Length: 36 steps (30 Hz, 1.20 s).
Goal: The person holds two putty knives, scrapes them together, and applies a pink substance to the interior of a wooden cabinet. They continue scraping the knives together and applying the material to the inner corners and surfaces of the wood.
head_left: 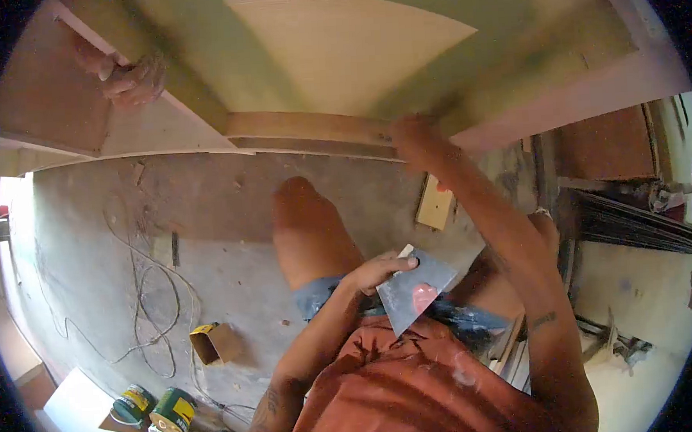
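Observation:
My left hand [382,272] grips a flat grey metal plate [397,301] by its edge, with the thumb on top. A blob of pink putty [424,296] sits on the plate, held over my lap. My right hand [423,143] is reached forward against the lower rail [310,130] of a large wooden panel [345,44]. That hand is smeared by motion, so its fingers and anything in them cannot be made out. The panel has a pale curved shape on a greenish ground.
Another person's hand [137,80] rests on the wooden frame at upper left. A cable [135,305] lies looped on the concrete floor near an open cardboard box [216,344]. Green cans [173,413] stand at lower left. A yellowish block [435,205] lies below my right forearm.

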Tool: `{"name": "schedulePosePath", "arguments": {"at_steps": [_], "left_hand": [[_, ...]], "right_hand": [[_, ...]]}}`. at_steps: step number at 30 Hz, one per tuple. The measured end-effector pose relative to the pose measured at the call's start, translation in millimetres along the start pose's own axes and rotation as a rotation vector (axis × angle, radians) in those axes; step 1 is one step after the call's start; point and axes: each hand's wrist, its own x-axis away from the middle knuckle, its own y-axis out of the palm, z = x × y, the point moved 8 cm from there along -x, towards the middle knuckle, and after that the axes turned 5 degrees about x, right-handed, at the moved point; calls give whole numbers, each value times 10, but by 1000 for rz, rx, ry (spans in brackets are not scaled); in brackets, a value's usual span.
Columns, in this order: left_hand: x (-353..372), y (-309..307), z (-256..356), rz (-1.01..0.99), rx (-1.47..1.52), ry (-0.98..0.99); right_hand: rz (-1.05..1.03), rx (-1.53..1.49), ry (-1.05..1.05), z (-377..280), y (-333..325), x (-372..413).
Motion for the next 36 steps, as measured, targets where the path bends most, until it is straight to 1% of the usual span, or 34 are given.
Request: {"name": "schedulePosePath", "arguments": {"at_steps": [1, 2, 4, 5, 7, 8, 10, 11, 13, 14, 16, 17, 19, 20, 21, 22, 23, 25, 26, 27, 28, 29, 30, 31, 32, 33, 34, 35, 36], "left_hand": [[2, -13, 12, 7, 52, 3], [2, 9, 32, 9, 48, 5], [9, 55, 82, 15, 96, 36], [3, 35, 83, 24, 99, 43], [0, 8, 105, 43, 29, 67], [22, -13, 108, 50, 27, 69], [41, -92, 208, 80, -41, 107], [72, -87, 251, 85, -43, 117], [168, -192, 334, 244, 30, 181], [198, -217, 358, 246, 24, 191], [211, -332, 441, 283, 8, 298], [215, -372, 449, 323, 80, 330], [303, -317, 499, 375, 119, 379], [369, -297, 535, 419, 163, 413], [393, -298, 518, 435, 156, 423], [436, -311, 476, 457, 213, 440], [491, -326, 429, 478, 272, 457], [603, -309, 333, 530, 326, 486], [674, -281, 294, 562, 379, 507], [743, -228, 305, 568, 374, 516], [851, -161, 338, 577, 378, 586], [950, -118, 311, 588, 390, 650], [1001, -133, 216, 595, 395, 656], [1069, -197, 135, 624, 430, 707], [1156, -210, 126, 655, 465, 759], [1281, -213, 80, 761, 428, 765], [1343, -226, 50, 773, 425, 769], [1402, -255, -8, 788, 461, 786], [1452, -282, -68, 801, 499, 803]], "right_hand": [[-19, -14, 122, 63, -151, -52], [-14, -14, 120, 110, -116, -183], [283, -38, 93, 131, -186, -448], [285, -41, 82, 13, -106, -520], [193, -2, -65, -344, 154, -622], [198, -6, -69, -416, 251, -576], [102, -260, 163, -306, 442, -497], [109, -257, 153, -287, 306, -379], [48, -81, -162, -389, 43, -127], [58, -76, -168, -368, -65, -131], [263, -108, -36, -194, -427, -191], [271, -107, -47, -215, -435, -306], [195, 58, 10, -299, -250, -620], [207, 51, -1, -375, -44, -751], [294, 62, -72, -513, 152, -885], [382, 71, -140, -670, 88, -906], [396, 58, -148, -731, 74, -929], [102, -92, -89, -784, 271, -884], [105, -98, -98, -791, 210, -745], [216, -163, -174, -768, 30, -589], [323, -225, -253, -764, -181, -463], [319, -228, -262, -742, -312, -456], [333, -214, -238, -679, -483, -512], [351, -197, -217, -629, -610, -607], [356, -199, -231, -659, -609, -756], [355, -157, -224, -745, -579, -906], [354, -117, -214, -843, -486, -1047], [355, -126, -220, -972, -276, -1178], [405, -158, -218, -1109, -34, -1317]]}}
